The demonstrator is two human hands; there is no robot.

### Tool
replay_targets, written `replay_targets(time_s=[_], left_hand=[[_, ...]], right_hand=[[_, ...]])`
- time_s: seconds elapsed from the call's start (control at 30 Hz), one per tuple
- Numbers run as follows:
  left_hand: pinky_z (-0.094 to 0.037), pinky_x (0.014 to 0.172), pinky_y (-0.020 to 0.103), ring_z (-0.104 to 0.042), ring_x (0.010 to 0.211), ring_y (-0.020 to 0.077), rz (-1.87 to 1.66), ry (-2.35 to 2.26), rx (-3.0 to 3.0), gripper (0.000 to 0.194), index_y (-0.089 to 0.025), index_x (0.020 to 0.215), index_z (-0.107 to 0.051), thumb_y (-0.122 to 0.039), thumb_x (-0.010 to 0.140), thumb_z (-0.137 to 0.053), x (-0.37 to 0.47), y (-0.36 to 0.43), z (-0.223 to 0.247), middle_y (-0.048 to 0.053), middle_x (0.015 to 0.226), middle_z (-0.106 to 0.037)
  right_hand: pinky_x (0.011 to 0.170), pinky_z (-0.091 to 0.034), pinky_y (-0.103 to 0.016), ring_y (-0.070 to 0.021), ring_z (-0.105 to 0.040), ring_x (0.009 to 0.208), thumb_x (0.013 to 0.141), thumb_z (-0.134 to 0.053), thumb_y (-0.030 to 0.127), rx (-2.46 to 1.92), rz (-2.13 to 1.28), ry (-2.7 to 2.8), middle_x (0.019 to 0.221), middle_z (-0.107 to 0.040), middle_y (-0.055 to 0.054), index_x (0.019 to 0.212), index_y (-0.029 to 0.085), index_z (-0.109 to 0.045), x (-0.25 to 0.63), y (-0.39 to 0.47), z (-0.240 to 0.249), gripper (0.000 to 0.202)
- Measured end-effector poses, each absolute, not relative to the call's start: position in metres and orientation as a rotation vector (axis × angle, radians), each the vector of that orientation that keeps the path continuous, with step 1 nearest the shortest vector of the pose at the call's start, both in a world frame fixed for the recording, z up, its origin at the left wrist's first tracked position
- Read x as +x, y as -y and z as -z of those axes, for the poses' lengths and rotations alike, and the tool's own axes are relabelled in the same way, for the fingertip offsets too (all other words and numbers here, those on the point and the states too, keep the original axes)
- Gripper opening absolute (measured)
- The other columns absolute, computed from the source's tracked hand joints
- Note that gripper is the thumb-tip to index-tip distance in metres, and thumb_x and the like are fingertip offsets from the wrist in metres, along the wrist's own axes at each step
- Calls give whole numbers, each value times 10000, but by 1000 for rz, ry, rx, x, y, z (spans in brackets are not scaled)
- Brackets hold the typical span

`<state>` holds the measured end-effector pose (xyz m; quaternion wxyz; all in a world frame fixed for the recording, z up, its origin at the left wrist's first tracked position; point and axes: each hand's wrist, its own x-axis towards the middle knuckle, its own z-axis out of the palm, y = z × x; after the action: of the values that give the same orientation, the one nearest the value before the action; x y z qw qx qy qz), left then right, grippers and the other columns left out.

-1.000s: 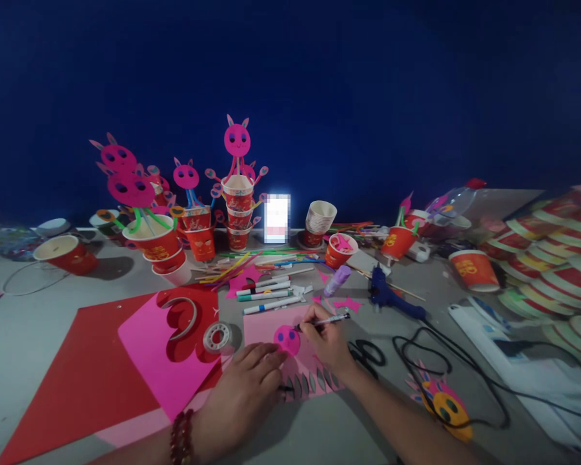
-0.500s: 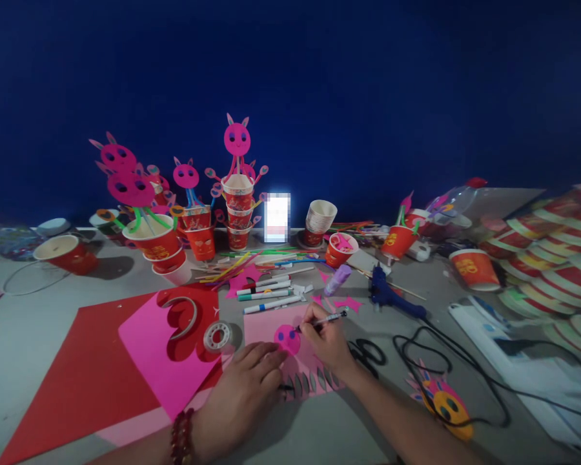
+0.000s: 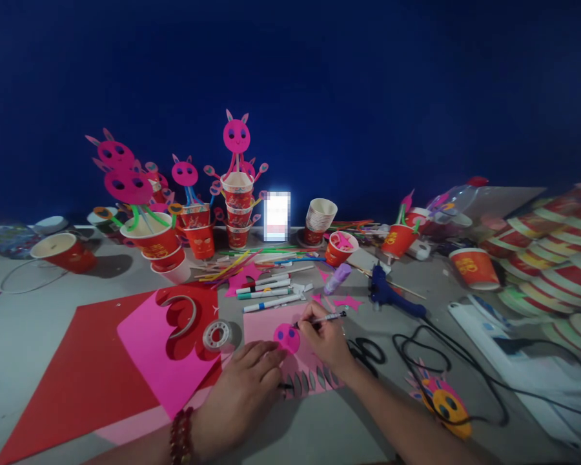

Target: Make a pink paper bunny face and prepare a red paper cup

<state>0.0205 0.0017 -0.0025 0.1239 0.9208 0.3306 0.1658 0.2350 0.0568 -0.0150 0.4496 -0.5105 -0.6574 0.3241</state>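
My right hand (image 3: 326, 337) grips a slim black-and-clear pen (image 3: 333, 316), its tip at the upper right edge of a pink paper disc (image 3: 286, 340). Two blue eye spots show on the disc, which lies on a light pink sheet (image 3: 261, 318) with leaf-shaped cut-outs along its lower edge. Fingers extended, my left hand (image 3: 249, 384) lies flat, its fingertips touching the disc's lower left. A small dark object (image 3: 285, 386), too hidden to name, sticks out beside that hand. Black-handled scissors (image 3: 370, 351) rest by my right wrist.
Left lie red card (image 3: 72, 374), bright pink paper (image 3: 150, 349) and a tape roll (image 3: 217, 335). Ahead are markers (image 3: 271, 302), a purple glue stick (image 3: 337, 279) and decorated cups (image 3: 237, 213). A blue glue gun (image 3: 392, 294) with a looping black cord (image 3: 501, 387) occupies the right.
The pen tip shifts very slightly along the disc's upper right edge. My left hand stays in place on the disc, and the view drifts a little.
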Motion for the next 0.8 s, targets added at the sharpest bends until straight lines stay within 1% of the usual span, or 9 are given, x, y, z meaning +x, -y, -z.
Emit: replay_targets(time_s=[0.13,0.33,0.57,0.8], left_hand=[[-461,1058,419,-547,1252,246,-493,-966,2683,170,-186,1123,-626,-255,968,-611,21,-2,-2,29,1313,-659],[-462,1066,415,-529,1275,234,-499,-957,2687,177,-189,1131,-627,-214,955,-625,21,-2,-2,32,1327,-650],[-484,1049,415,-537,1265,238,-510,-957,2697,158,-180,1104,-629,-183,946,-619,21,-2,-1,43,1312,-660],[-479,1056,406,-545,1256,227,-503,-979,2702,171,-197,1121,-633,-223,952,-626,21,-2,1,44,1301,-665]], right_hand=[[551,-359,-258,-146,-475,573,833,-522,166,-1241,-804,1597,612,-498,44,675,237,-478,235,-56,17,178],[536,-338,-260,-141,-438,557,833,-504,172,-1233,-810,1549,599,-429,54,661,240,-443,236,-55,21,195],[515,-330,-253,-133,-430,535,825,-512,169,-1251,-824,1554,589,-431,58,662,237,-454,236,-54,19,186],[530,-345,-253,-141,-454,553,815,-520,164,-1260,-812,1581,593,-455,52,658,236,-465,236,-55,17,181]])
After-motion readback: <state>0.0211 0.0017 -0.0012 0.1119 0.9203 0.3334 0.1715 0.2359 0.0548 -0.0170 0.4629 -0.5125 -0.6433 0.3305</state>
